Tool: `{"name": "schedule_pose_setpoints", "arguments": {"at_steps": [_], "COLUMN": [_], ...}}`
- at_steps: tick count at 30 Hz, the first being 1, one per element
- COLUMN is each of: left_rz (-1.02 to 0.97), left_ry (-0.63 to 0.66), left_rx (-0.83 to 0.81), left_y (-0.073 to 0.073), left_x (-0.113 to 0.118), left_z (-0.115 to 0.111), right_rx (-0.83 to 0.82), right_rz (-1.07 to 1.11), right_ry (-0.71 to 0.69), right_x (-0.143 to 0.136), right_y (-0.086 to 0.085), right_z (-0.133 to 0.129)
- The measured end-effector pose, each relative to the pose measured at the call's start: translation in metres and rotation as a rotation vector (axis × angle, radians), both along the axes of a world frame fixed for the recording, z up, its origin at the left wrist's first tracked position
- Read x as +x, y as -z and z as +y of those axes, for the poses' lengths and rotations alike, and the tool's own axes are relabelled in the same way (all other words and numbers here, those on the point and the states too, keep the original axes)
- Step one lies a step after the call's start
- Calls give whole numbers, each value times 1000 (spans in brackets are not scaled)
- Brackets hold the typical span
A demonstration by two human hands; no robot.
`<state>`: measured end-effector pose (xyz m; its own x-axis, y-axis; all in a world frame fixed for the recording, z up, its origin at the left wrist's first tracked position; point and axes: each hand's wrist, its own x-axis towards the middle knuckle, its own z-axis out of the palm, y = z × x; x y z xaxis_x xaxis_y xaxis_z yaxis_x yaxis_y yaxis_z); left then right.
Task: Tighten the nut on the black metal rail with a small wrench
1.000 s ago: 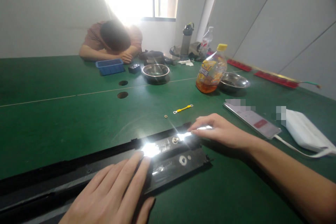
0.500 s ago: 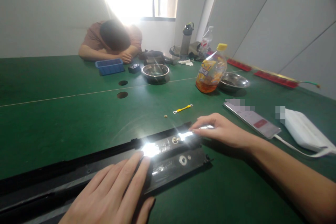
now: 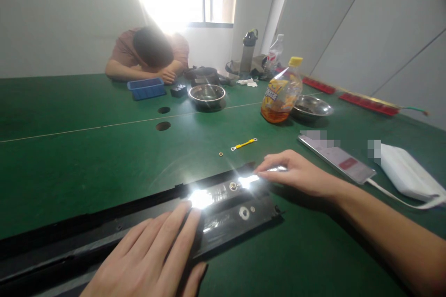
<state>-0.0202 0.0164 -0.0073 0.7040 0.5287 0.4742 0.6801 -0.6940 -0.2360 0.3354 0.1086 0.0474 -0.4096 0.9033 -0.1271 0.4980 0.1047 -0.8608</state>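
My left hand (image 3: 153, 255) lies with fingers stretched over a long black metal profile (image 3: 223, 234), pressing on its top. My right hand (image 3: 292, 174) is closed on a shiny wrench (image 3: 249, 180) that lies low along the profile's right end. The wrench's head is beside a brass-coloured nut (image 3: 233, 186) on the profile; glare hides whether they touch. Nearer me, a pale ring-shaped spot with a hole (image 3: 244, 213) shows on the profile. Beyond the profile, a loose small nut (image 3: 220, 154) and a short yellow cable with ring terminals (image 3: 244, 144) lie on the table.
On the green table (image 3: 87, 162) stand a steel bowl (image 3: 206, 95), a blue bin (image 3: 146, 89), a drink bottle (image 3: 281, 93) and a second bowl (image 3: 313, 107). To the right lie a phone (image 3: 334, 155) and a white object (image 3: 406, 169). A person (image 3: 149, 55) rests head-down across the table.
The wrench head has shifted slightly off the nut, so more of the nut shows. My left hand stays on the profile. The whole view has moved very slightly.
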Motion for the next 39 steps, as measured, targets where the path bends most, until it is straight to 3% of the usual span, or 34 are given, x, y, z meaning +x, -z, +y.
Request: {"name": "schedule_pose_setpoints", "arguments": {"at_steps": [39], "left_rz": [19], "left_ry": [-10], "left_rx": [20], "left_y": [0], "left_x": [-3], "left_z": [-2], "right_rx": [19], "right_rz": [-5], "right_ry": [12], "right_x": [-4], "right_y": [0], "right_z": [-1]}}
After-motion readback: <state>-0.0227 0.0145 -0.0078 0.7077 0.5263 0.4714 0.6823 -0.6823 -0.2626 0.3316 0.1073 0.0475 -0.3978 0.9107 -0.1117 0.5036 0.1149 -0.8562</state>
